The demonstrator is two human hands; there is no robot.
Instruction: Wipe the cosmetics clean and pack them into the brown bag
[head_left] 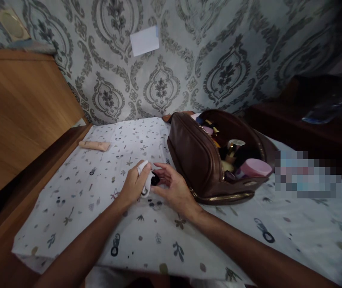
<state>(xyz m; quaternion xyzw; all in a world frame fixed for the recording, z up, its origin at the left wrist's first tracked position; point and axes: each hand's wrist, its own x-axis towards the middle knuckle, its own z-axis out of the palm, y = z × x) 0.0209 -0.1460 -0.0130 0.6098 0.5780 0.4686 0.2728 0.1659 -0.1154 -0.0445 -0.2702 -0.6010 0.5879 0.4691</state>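
Observation:
My left hand (pixel 135 183) is closed on a white cloth (pixel 147 185), thumb on top, above the patterned bedding. A small, glossy black object (pixel 155 179) sticks out at the right side of the cloth; its kind is not clear. My right hand (pixel 175 190) curls around that black object from the right, thumb below and fingers above. Just right of my hands lies a brown cosmetic bag (pixel 193 156), unzipped. Inside it are a pink cylindrical container (pixel 255 168), a bottle with a pale cap (pixel 234 147) and several other cosmetics.
A beige squeeze tube (pixel 94 145) lies on the white patterned sheet (pixel 69 196) at the left. A wooden panel (pixel 23 92) borders the left side. Patterned wallpaper (pixel 161 86) rises behind, bearing a white card (pixel 145 41). A blurred-out item (pixel 309 174) lies at the right.

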